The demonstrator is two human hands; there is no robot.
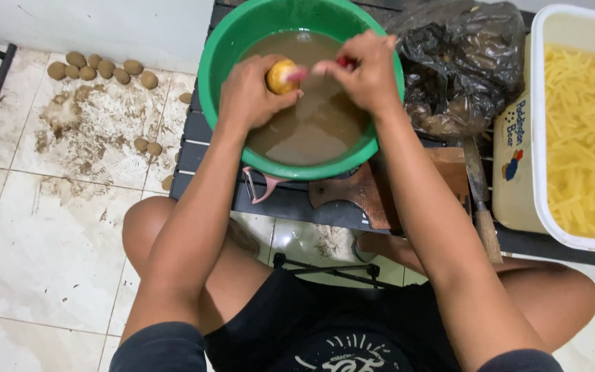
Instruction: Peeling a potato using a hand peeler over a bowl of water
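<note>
Head view: left hand [249,93] grips potato [282,76]; right hand [366,72] clamps a mostly hidden red-handled tool [344,62].

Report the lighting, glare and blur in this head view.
Head view: soft, even light; faint sheen on the muddy water in the green basin; right hand and red peeler tip slightly motion-blurred; left hand and potato fairly sharp; wide-angle bending at the edges.

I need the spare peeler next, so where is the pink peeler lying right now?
In the head view the pink peeler lies on the dark slatted table, tucked against the near left rim of the green basin, below the left hand.
</note>
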